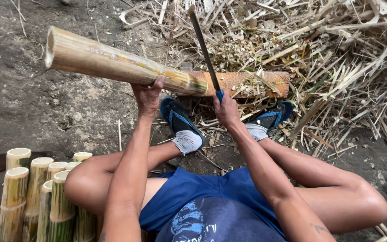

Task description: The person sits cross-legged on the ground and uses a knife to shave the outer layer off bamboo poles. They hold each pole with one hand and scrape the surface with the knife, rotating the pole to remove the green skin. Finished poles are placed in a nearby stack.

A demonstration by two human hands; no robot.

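Outstretched, left hand (pixel 148 96) clamps bamboo pole (pixel 122 62); right hand (pixel 226 109) clamps raised blade (pixel 204 49).

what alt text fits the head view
Seated on the ground, a person's left hand steadies a bamboo pole on a wooden block while the right hand holds a long blade at its end.

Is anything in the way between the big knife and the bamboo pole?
Nothing visible. The right hand holds the long blade right at the end of the bamboo pole, which the left hand steadies over the wooden block. No straw or other thing sits between them.
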